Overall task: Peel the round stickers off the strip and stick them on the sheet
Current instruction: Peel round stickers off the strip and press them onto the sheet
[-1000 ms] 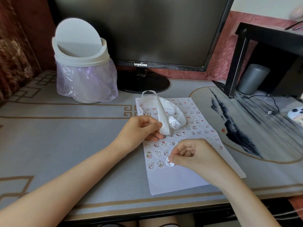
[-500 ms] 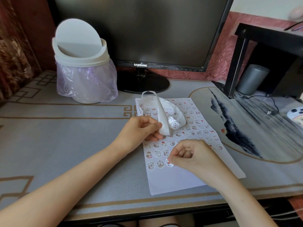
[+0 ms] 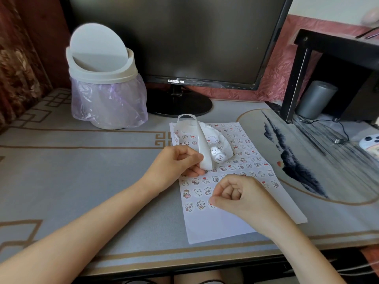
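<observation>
A white sheet (image 3: 215, 226) lies on the desk, covered in rows of round cartoon stickers, with its near end bare. My left hand (image 3: 176, 165) pinches the curled white backing strip (image 3: 205, 148) just above the sheet; a couple of stickers show on the strip near my fingers. My right hand (image 3: 242, 197) rests on the sheet with its fingers curled. Its thumb tip presses a round sticker (image 3: 210, 205) down at the right end of the nearest row, and most of that sticker is hidden under the thumb.
A white swing-lid bin (image 3: 102, 78) with a purple liner stands at the back left. A black monitor (image 3: 174, 37) stands behind the sheet. At the right are a black shelf leg (image 3: 297, 74), a grey cylinder (image 3: 315, 99), a cable and a game controller (image 3: 371, 142).
The sticker at my right fingertips has gone from slightly lifted to flat under the thumb. My left hand and the strip have stayed put.
</observation>
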A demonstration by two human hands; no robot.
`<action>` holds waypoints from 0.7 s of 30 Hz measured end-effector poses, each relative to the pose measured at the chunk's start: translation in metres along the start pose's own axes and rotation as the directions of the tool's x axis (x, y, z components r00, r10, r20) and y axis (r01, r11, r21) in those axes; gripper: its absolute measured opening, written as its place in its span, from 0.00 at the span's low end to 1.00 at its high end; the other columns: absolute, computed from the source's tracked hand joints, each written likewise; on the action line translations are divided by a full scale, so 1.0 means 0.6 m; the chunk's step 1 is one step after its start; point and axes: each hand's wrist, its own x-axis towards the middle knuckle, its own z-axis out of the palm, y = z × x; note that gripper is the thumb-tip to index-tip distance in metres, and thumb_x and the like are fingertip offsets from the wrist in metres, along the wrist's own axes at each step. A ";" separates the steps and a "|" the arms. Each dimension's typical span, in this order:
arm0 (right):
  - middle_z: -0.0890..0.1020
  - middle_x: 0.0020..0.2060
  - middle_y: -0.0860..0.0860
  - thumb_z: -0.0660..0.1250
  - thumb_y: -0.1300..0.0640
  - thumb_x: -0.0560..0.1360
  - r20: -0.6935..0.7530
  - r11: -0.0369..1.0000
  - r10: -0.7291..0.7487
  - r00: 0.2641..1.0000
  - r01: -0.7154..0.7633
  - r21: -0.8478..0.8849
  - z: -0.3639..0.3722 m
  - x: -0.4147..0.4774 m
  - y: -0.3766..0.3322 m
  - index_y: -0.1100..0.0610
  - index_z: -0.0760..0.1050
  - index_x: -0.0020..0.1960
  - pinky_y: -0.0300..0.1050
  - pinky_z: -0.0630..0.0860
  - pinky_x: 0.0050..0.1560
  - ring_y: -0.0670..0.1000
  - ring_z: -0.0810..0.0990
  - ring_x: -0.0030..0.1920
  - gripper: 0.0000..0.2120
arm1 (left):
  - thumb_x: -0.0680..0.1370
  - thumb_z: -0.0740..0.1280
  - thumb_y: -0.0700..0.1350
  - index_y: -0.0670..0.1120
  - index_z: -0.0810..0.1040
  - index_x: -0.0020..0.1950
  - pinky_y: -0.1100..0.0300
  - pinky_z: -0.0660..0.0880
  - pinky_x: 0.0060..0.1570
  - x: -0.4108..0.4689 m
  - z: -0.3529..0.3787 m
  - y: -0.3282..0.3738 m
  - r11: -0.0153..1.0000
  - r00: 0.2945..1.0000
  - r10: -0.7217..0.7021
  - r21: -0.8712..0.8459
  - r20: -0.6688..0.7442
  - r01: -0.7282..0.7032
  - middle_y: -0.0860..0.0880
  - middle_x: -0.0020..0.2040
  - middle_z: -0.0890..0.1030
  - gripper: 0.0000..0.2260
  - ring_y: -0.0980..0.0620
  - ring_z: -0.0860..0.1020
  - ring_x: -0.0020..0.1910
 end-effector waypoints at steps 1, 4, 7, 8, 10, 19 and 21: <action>0.73 0.24 0.43 0.75 0.55 0.67 -0.001 1.000 -0.002 1.000 0.002 0.005 -0.002 0.001 0.000 0.51 0.74 0.41 0.37 0.66 0.33 0.41 0.67 0.25 0.09 | 0.77 0.66 0.39 0.37 0.78 0.43 0.64 0.79 0.40 0.000 0.000 0.000 1.000 1.000 0.001 0.002 0.001 -0.001 0.42 0.37 0.83 0.06 0.52 0.83 0.37; 0.73 0.24 0.43 0.74 0.58 0.69 -0.009 0.999 -0.007 1.000 0.007 0.034 -0.006 0.005 0.004 0.50 0.72 0.41 0.37 0.65 0.32 0.42 0.67 0.25 0.10 | 0.77 0.66 0.39 0.38 0.78 0.43 0.65 0.79 0.39 0.000 0.000 0.000 1.000 1.000 0.000 0.001 0.003 0.000 0.43 0.36 0.83 0.05 0.52 0.83 0.36; 0.73 0.24 0.44 0.73 0.57 0.70 -0.022 0.998 -0.016 1.000 0.017 0.052 -0.005 0.008 0.006 0.52 0.73 0.39 0.40 0.64 0.33 0.44 0.66 0.27 0.08 | 0.77 0.66 0.39 0.38 0.78 0.43 0.65 0.79 0.39 -0.001 0.000 0.001 1.000 1.000 -0.002 -0.002 0.003 0.002 0.43 0.36 0.83 0.06 0.52 0.83 0.36; 0.73 0.24 0.44 0.74 0.56 0.69 -0.024 0.998 -0.013 1.000 0.015 0.067 -0.004 0.008 0.005 0.52 0.73 0.39 0.40 0.64 0.33 0.43 0.66 0.27 0.09 | 0.77 0.66 0.39 0.38 0.78 0.43 0.66 0.78 0.39 -0.001 0.000 0.001 1.000 1.000 -0.001 -0.002 0.003 0.001 0.43 0.36 0.83 0.06 0.52 0.83 0.36; 0.73 0.24 0.44 0.76 0.52 0.66 -0.016 0.998 -0.002 1.000 0.003 0.066 -0.003 0.006 0.003 0.53 0.74 0.41 0.39 0.64 0.33 0.41 0.67 0.26 0.11 | 0.77 0.66 0.40 0.38 0.79 0.43 0.66 0.78 0.38 -0.001 0.000 0.001 1.000 1.000 -0.001 0.004 0.002 0.001 0.43 0.37 0.84 0.06 0.52 0.83 0.36; 0.73 0.25 0.43 0.73 0.54 0.69 -0.006 1.000 -0.024 1.000 0.024 -0.011 -0.003 0.008 0.006 0.50 0.73 0.41 0.39 0.65 0.34 0.41 0.67 0.26 0.09 | 0.77 0.66 0.39 0.37 0.79 0.45 0.64 0.80 0.40 0.001 -0.002 -0.002 1.000 1.000 0.006 0.012 0.005 -0.006 0.42 0.38 0.84 0.06 0.50 0.83 0.37; 0.72 0.25 0.44 0.75 0.52 0.67 0.016 1.000 -0.020 1.000 0.019 0.004 -0.004 0.006 0.005 0.50 0.73 0.43 0.38 0.65 0.34 0.41 0.67 0.26 0.11 | 0.77 0.66 0.40 0.37 0.79 0.44 0.64 0.80 0.41 0.001 -0.002 -0.002 1.000 1.000 0.007 0.016 0.001 -0.007 0.42 0.38 0.84 0.06 0.50 0.83 0.37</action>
